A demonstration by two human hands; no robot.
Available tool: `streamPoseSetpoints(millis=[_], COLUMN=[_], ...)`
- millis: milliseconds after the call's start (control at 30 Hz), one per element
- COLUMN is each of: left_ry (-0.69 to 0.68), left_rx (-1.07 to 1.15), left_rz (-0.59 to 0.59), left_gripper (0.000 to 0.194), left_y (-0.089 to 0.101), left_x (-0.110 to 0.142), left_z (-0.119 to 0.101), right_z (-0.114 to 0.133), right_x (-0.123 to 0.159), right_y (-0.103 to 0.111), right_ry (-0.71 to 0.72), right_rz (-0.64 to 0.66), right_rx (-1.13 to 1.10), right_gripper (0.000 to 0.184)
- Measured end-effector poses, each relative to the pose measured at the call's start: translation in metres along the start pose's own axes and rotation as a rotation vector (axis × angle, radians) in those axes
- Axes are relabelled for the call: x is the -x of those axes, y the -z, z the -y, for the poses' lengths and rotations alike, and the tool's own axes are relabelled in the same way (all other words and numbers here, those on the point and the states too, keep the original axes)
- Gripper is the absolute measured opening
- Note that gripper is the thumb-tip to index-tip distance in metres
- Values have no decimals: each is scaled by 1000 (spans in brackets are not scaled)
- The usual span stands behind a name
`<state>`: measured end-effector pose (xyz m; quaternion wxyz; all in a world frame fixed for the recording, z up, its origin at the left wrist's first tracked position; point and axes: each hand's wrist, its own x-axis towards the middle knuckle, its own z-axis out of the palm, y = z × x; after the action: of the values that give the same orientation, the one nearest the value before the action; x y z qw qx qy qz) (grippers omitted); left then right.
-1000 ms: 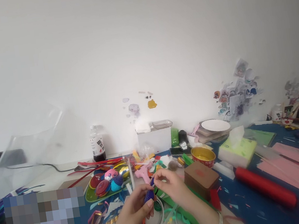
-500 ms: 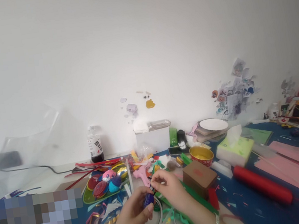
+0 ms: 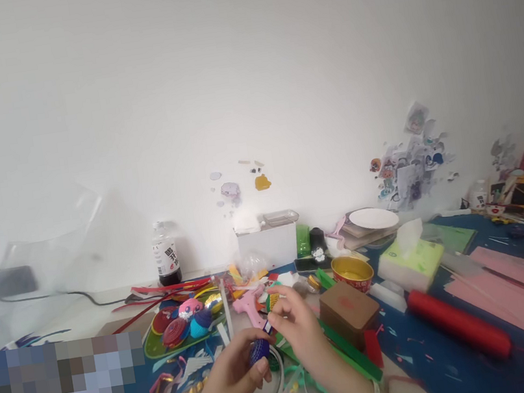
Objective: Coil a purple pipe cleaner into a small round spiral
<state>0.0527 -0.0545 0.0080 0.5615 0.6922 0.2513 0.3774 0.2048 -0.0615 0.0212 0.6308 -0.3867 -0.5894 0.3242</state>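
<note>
My left hand (image 3: 229, 372) is closed around a small dark blue ridged round piece (image 3: 260, 352), with the thumb below and fingers over its top. Close above it, my right hand (image 3: 299, 329) pinches the end of a short narrow strip (image 3: 267, 328) that reaches down to the blue piece. Whether the strip is joined to it I cannot tell. Just behind the fingers lies a pink glue gun (image 3: 248, 307). A green and yellow ridged piece (image 3: 272, 301) shows beside the right fingertips. Beneath the hands is a white ring (image 3: 283, 384), partly covered.
At left, a green tray (image 3: 153, 350) bears several colourful ridged round pieces. Paper strips and scraps litter the middle. To the right are a brown box (image 3: 348, 308), a gold bowl (image 3: 353, 271), a tissue pack (image 3: 412, 262) and a red roll (image 3: 458, 325). A bottle (image 3: 166, 253) stands by the wall.
My right hand has shifted slightly up, and more of the strip shows between its fingertips and the blue piece. My left hand has hardly moved.
</note>
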Motion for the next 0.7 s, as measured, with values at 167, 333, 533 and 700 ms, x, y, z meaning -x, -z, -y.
streamPoseSetpoints(millis=[167,333,533,700], left_ry=[-81,-162,-242,-235], left_rx=[10,5,-166,-420], left_rz=[-20,-44,-122,-126], left_gripper=[32,28,25,24], left_y=[-2,-2,6,13], left_x=[1,-1,-1,2], left_z=[-2,0,3,5], right_z=[3,-1,-1,-2], right_x=[1,3,4,2], right_y=[-2,-1,0,2], right_ry=[-22,145,393,431], right_rz=[-19,-36,6,59], right_rx=[75,355,463,517], right_gripper=[24,21,14,16])
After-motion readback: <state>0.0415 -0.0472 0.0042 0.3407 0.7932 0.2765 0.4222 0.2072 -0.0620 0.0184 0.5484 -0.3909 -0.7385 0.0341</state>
